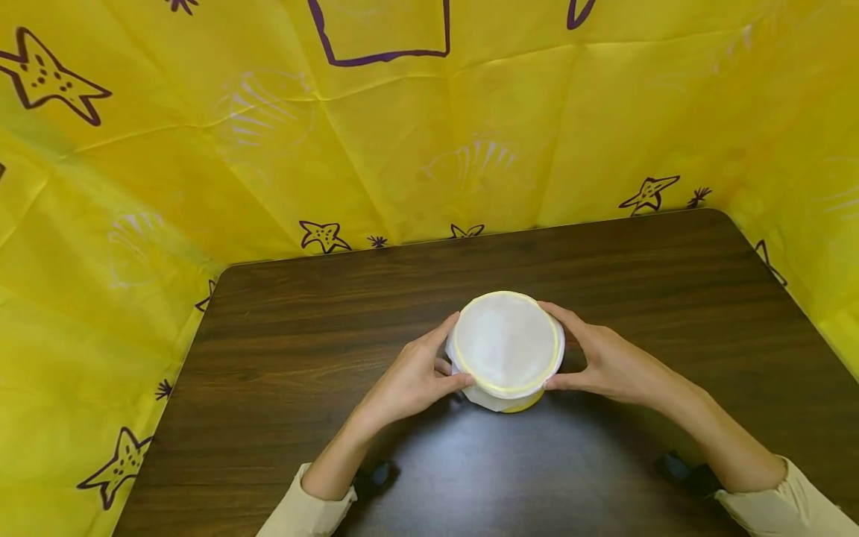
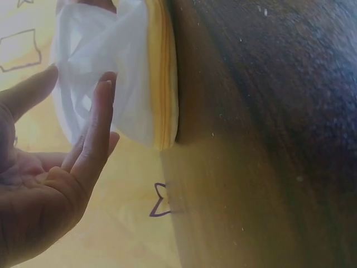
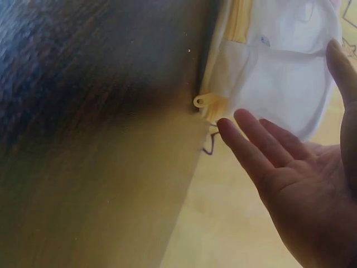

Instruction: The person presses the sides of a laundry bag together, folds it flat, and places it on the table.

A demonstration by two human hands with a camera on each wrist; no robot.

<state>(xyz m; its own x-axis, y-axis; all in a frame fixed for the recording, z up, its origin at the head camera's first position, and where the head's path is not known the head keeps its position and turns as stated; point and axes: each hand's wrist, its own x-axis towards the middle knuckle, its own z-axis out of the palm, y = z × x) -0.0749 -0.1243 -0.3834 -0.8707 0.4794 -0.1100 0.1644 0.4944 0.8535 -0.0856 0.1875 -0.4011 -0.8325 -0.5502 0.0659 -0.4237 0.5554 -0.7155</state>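
A white, round, drum-shaped zippered bag (image 1: 507, 343) of thin fabric stands on the dark table, its flat top edged with pale yellow piping. Around its lower side runs a yellow zipper (image 2: 160, 78), and a small zipper pull (image 3: 202, 101) shows in the right wrist view. My left hand (image 1: 414, 377) holds the bag's left side, thumb at the front and fingers towards the back. On the opposite side my right hand (image 1: 607, 364) holds it the same way. The side fabric looks creased in the left wrist view.
The dark wood-grain table (image 1: 302, 335) has rounded far corners. Yellow cloth (image 1: 389, 149) printed with starfish and shells hangs behind it and along both sides. Beneath each forearm there is a dark object (image 1: 382, 473), too blurred to name.
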